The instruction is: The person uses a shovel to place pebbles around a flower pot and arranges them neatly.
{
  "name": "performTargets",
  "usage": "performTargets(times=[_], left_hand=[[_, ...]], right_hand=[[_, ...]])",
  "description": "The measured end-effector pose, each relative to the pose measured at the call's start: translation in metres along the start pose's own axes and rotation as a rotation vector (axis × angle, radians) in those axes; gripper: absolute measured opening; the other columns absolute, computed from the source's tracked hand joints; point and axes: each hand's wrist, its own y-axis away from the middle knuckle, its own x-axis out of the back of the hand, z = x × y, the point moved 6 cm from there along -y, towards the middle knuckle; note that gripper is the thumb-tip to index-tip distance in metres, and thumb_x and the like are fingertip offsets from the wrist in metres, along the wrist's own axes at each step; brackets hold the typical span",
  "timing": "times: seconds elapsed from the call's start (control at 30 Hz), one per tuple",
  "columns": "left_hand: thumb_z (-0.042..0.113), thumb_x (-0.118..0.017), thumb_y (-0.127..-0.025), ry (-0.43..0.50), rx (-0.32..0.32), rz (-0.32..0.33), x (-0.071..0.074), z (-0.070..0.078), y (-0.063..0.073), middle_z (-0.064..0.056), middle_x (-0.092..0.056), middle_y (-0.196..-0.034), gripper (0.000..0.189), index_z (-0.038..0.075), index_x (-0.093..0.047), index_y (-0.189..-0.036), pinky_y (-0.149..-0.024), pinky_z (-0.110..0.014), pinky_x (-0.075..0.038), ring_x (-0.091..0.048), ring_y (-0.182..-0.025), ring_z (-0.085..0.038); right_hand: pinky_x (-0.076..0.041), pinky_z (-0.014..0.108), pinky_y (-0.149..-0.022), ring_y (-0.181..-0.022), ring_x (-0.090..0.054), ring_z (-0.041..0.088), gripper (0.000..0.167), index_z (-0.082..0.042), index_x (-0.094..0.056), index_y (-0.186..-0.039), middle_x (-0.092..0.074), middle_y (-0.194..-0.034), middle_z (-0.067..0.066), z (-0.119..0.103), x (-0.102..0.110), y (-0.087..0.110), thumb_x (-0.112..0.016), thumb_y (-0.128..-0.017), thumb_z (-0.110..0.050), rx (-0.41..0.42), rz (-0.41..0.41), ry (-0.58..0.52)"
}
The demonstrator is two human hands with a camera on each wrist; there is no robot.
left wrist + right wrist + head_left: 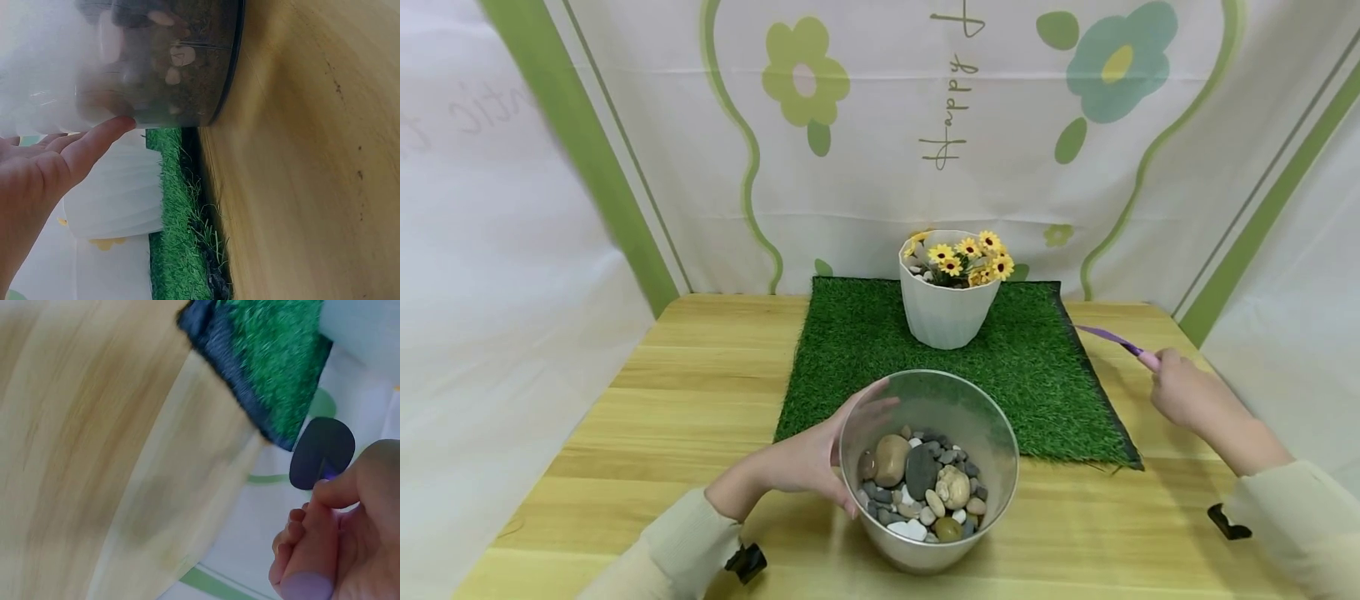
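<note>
A clear plastic bucket stands at the table's near middle, holding pebbles of mixed sizes. Through its wall, the left wrist view shows a brown soil-like layer low down. Spread around the bucket's left side is my left hand, thumb towards the front and fingers along the back; the thumb touches the wall. Off to the right, my right hand grips the pink handle of a small trowel, its purple blade pointing left over the table. In the right wrist view that blade looks dark.
Behind the bucket lies a green artificial grass mat with a dark edge. On it stands a white ribbed pot with yellow flowers and a few pale stones. A printed white curtain closes off the back of the wooden table.
</note>
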Motion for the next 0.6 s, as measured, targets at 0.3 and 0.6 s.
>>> performTargets(times=[0.3, 0.6], left_hand=[[0.056, -0.089, -0.071, -0.016, -0.027, -0.006, 0.0, 0.001, -0.001, -0.013, -0.012, -0.17, 0.14, 0.026, 0.01, -0.165, -0.12, -0.036, -0.03, -0.021, -0.153, -0.032], [0.056, -0.091, -0.069, -0.007, -0.004, -0.002, 0.0, 0.003, -0.001, -0.013, -0.012, -0.17, 0.142, 0.027, 0.01, -0.165, -0.12, -0.037, -0.028, -0.021, -0.153, -0.031]], right_hand=[[-0.039, 0.035, -0.047, -0.056, -0.045, 0.022, 0.035, 0.02, -0.036, -0.124, -0.048, -0.07, 0.009, -0.027, -0.003, 0.023, -0.034, -0.109, -0.012, 0.087, -0.005, -0.032], [-0.038, 0.033, -0.049, -0.055, -0.045, 0.018, 0.031, 0.011, -0.043, -0.122, -0.051, -0.07, 0.004, -0.058, -0.004, 0.034, -0.054, -0.107, -0.014, 0.189, -0.01, -0.071]])
